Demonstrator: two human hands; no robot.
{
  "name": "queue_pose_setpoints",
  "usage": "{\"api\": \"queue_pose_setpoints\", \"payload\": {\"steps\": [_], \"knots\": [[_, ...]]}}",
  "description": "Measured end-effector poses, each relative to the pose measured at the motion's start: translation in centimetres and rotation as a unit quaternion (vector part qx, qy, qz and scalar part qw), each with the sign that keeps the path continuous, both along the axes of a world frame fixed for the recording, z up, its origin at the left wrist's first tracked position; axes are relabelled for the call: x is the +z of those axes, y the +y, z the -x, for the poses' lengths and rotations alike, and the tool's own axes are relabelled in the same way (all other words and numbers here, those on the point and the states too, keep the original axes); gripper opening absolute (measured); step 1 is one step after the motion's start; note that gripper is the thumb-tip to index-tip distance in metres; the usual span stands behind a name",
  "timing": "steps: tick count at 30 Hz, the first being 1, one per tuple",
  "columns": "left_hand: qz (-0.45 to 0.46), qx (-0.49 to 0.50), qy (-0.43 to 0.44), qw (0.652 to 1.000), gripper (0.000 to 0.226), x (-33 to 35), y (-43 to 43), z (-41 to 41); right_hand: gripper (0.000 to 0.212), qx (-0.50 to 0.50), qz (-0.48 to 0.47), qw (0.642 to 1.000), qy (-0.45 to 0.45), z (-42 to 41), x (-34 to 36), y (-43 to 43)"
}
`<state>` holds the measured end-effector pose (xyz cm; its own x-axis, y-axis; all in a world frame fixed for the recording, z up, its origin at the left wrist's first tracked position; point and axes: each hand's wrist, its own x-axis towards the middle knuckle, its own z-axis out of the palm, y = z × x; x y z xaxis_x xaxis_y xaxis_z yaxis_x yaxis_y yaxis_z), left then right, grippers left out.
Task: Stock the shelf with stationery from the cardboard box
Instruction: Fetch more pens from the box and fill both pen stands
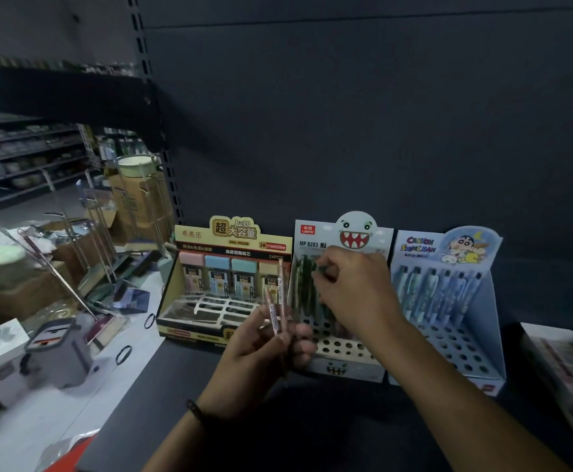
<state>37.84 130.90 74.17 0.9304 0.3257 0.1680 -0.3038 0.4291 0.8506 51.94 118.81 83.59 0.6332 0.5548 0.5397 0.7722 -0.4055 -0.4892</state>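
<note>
Slim pink-barrelled pens [276, 311], a small bunch of them, stand upright in your left hand [261, 356], held low in front of the display boxes on the dark shelf [183, 369]. Your left fingers [298, 338] are curled round their lower ends.

Three boxes stand side by side against the back panel of the shelf.
- The yellow cardboard display box [189, 311] on the left holds a back row of lead cases with pink, blue and tan caps [217, 277]. The white grid tray in front of them shows open slots.
- The middle white display box with a toothy cartoon face [346, 349] has a perforated tray. Dark green pens [304, 287] stand in its back left holes, and the front rows of holes are unfilled.
- The pale blue cartoon display box [482, 335] on the right holds a back row of patterned blue pens [431, 291], again with bare holes in front.

Your right hand [353, 287] hangs over the back of the middle box. Its fingers [332, 267] are drawn together in a pinch on the top of a single green pen [319, 266] just beside the ones already standing.

A flat printed box [564, 366] lies at the far right of the shelf, too blurred to read. Brown cardboard boxes [16, 294] sit on the floor to the left, well apart from your hands.
</note>
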Motion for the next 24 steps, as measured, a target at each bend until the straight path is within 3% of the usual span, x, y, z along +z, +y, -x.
{"api": "queue_pose_setpoints", "payload": {"steps": [7,12,15,24], "knots": [[-0.014,-0.037,-0.003,0.999,0.037,0.5,-0.3,0.2,0.017,0.008,0.098,0.995,0.013,0.3,1.2,-0.3],[0.044,-0.028,0.006,0.999,0.037,0.7,-0.5,0.3,0.018,0.088,-0.039,0.991,0.088,1.2,1.6,-1.3],[0.039,-0.062,0.014,0.997,0.039,0.8,-1.2,0.4,0.029,0.149,-0.061,0.972,0.169,1.7,1.4,-1.7],[-0.042,-0.051,-0.016,0.998,0.026,1.4,-3.2,-1.6,0.042,0.119,-0.129,0.964,0.2,0.4,1.1,-5.0]]}}
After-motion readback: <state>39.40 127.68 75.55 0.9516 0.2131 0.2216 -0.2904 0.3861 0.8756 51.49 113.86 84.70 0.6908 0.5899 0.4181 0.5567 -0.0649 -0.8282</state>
